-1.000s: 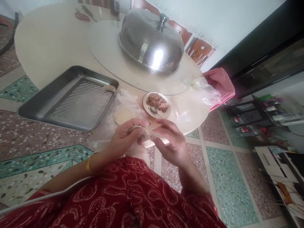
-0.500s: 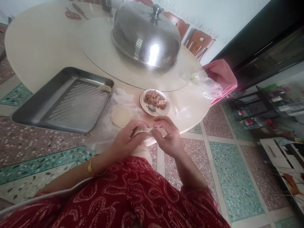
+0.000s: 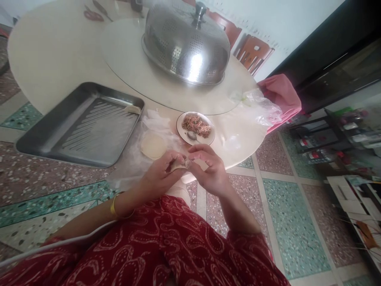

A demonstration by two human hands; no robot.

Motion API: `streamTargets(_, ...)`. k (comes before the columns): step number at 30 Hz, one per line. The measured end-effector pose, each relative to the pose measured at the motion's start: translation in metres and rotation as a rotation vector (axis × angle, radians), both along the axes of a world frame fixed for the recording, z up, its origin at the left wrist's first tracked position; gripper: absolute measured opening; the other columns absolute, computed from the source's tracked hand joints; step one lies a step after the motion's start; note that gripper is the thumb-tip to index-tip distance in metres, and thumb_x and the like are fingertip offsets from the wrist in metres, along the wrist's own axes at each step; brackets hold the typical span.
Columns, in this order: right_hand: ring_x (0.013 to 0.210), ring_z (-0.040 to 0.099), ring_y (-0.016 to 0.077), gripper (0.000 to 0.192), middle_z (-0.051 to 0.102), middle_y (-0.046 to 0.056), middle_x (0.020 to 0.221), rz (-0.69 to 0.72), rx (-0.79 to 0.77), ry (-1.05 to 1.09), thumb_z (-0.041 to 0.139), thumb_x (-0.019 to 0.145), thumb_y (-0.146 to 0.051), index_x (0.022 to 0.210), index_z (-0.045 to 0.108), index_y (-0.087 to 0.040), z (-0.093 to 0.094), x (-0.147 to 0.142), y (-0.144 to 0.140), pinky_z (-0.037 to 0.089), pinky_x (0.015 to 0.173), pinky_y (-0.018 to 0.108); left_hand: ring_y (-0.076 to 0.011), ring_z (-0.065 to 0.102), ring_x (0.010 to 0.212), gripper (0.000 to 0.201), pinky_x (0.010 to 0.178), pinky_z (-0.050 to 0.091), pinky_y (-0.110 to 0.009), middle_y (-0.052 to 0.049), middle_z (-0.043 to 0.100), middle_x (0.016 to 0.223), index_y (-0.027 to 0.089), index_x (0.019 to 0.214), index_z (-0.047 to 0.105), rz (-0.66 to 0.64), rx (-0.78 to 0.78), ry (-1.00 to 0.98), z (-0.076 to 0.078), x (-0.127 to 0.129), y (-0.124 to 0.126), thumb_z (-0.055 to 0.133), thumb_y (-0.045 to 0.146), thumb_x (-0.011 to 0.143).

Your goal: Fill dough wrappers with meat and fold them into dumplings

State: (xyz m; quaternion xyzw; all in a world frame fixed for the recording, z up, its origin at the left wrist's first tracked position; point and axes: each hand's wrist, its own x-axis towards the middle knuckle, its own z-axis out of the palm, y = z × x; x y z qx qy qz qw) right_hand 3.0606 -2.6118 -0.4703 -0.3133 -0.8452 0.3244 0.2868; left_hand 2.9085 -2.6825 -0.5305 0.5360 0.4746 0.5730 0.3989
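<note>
A pale folded dumpling is held between both hands near the table's front edge. My left hand is closed round its left part, thumb below and fingers above. The thumb and fingertips of my right hand pinch its right end; the fingers hide part of it. Just beyond my hands stands a plate of minced filling, with a spoon resting in it. Left of the plate, a stack of round dumpling wrappers lies on a plastic bag.
A large metal tray is at the left, with one dumpling in its right corner. A perforated steel steamer lid stands on the glass turntable. Scissors lie far left; a clear plastic bag hangs near the right edge.
My right fingertips have shifted slightly left along the dumpling, and more of its folded edge shows between my hands. The whole view has shifted a little.
</note>
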Motion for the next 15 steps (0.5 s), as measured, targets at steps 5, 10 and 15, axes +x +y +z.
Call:
streamTargets(5,0.103,0.062,0.0176,0.014,0.064,0.002,0.105,0.03,0.057,-0.017,0.061,0.083,-0.015,0.087,0.069,-0.026,-0.0007,0.0016,-0.0006,0.055,0.089,0.039,-0.0096,0.047,0.063,0.017,0.057,0.04,-0.023,0.003,0.051,0.078,0.021,0.09,0.047,0.0,-0.043,-0.067,0.0012,0.0003,-0.0005,0.06,0.031,0.085)
streamTargets(10,0.105,0.06,0.0183,0.019,0.065,0.002,0.108,0.113,0.139,-0.069,0.057,0.086,-0.013,0.093,0.069,-0.026,0.0046,0.0045,-0.0004,0.054,0.091,0.042,-0.0085,0.046,0.06,0.018,0.055,0.04,-0.021,0.004,0.049,0.076,0.021,0.094,0.049,0.0,-0.034,-0.094,0.0,0.0009,-0.0008,0.061,0.029,0.084)
streamTargets(15,0.114,0.057,0.0229,0.025,0.063,0.006,0.118,0.186,0.364,-0.136,0.054,0.089,-0.015,0.108,0.066,-0.026,0.0058,0.0051,-0.0064,0.052,0.092,0.049,-0.0096,0.053,0.067,0.018,0.06,0.045,-0.022,0.001,0.057,0.083,0.021,0.101,0.052,0.001,0.005,-0.134,-0.0019,0.001,-0.0004,0.06,0.024,0.085)
